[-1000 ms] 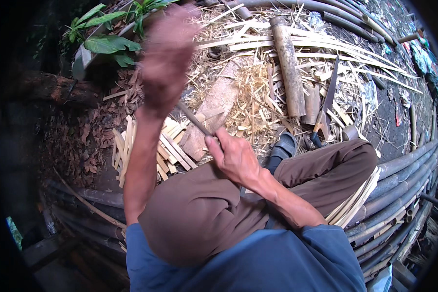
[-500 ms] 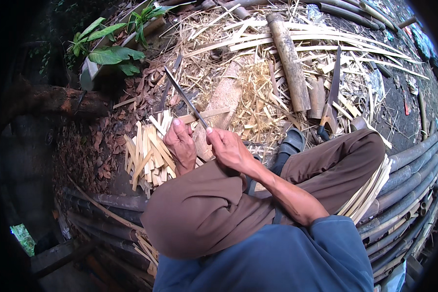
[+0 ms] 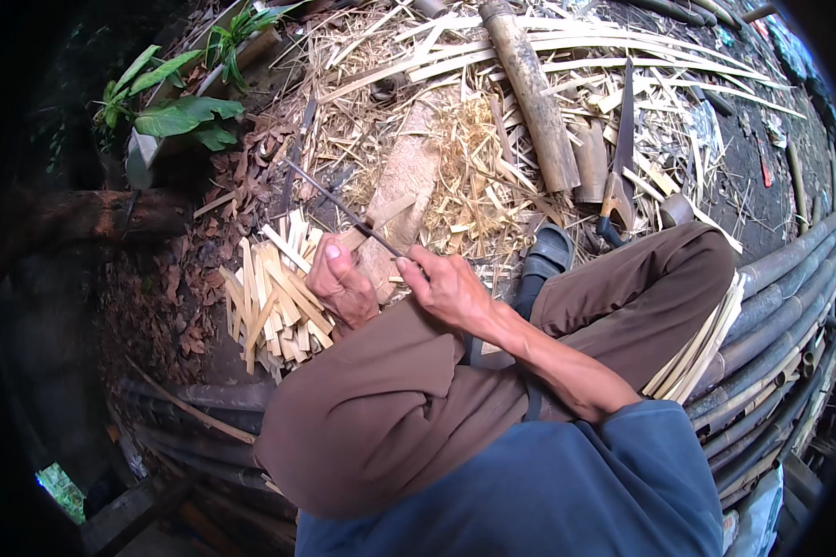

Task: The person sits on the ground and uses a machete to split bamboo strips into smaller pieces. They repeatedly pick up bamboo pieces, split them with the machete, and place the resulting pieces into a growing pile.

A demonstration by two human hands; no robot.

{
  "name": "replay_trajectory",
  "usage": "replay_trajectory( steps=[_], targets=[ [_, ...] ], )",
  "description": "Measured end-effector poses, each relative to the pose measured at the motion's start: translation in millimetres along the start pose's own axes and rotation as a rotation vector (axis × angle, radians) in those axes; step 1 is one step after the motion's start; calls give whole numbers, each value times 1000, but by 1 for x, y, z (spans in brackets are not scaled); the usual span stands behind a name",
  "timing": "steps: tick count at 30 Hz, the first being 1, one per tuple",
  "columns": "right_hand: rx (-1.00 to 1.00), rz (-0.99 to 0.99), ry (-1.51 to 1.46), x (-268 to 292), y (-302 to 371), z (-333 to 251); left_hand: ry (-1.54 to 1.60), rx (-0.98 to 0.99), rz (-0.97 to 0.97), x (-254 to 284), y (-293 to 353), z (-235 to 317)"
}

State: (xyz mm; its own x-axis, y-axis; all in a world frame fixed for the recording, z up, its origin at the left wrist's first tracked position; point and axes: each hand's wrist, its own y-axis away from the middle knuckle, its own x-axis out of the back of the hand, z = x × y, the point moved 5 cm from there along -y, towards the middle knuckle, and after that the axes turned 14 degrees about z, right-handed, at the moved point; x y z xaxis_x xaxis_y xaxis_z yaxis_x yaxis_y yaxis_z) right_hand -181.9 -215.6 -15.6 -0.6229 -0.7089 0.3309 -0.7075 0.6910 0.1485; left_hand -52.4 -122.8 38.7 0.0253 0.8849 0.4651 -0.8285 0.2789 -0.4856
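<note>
Closed round a bamboo strip [image 3: 392,210], my left hand [image 3: 342,286] rests beside my raised knee and next to a pile of short split bamboo strips [image 3: 274,299]. The strip points away from me, over a flat pale wooden piece [image 3: 409,172]. My right hand [image 3: 448,290] grips a long thin knife [image 3: 330,195], whose handle is mostly hidden in the fist. The blade crosses the strip just beyond my left hand, its tip towards the far left. Seen almost edge-on, it looks very narrow.
Shavings [image 3: 478,167] cover the ground ahead. A thick bamboo pole [image 3: 532,97] lies beyond my sandalled foot [image 3: 548,252], near a handsaw [image 3: 622,158]. Long bamboo strips [image 3: 585,45] stretch across the back. Stacked poles [image 3: 771,306] line the right, and leafy plants [image 3: 181,116] stand far left.
The knife blade has turned from showing its flat to nearly edge-on, lying lower across the strip. The strip's far end now points more steeply away. The whole view has shifted slightly.
</note>
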Motion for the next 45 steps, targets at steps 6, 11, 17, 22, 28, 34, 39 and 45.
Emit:
replay_trajectory(
  steps=[6,11,17,22,28,34,39,45],
  targets=[
    [141,-25,-51,5,9,-31,9,39,47,4,4,-7],
    [33,20,42,0,-12,22,1,76,68,7,10,-9],
    [129,-31,-18,-23,-5,22,158,193,111,15,5,-33],
    [145,-82,28,-42,-10,-7,132,286,194,35,-11,-66],
    [124,-58,75,-27,-3,-9,-12,284,209,27,16,-32],
    [77,-92,61,-22,-11,-1,105,323,221,23,18,-32],
    [-32,-68,22,-34,-26,42,91,303,248,25,18,-40],
    [152,-45,186,-38,-21,56,53,370,211,26,18,-42]
  ],
)
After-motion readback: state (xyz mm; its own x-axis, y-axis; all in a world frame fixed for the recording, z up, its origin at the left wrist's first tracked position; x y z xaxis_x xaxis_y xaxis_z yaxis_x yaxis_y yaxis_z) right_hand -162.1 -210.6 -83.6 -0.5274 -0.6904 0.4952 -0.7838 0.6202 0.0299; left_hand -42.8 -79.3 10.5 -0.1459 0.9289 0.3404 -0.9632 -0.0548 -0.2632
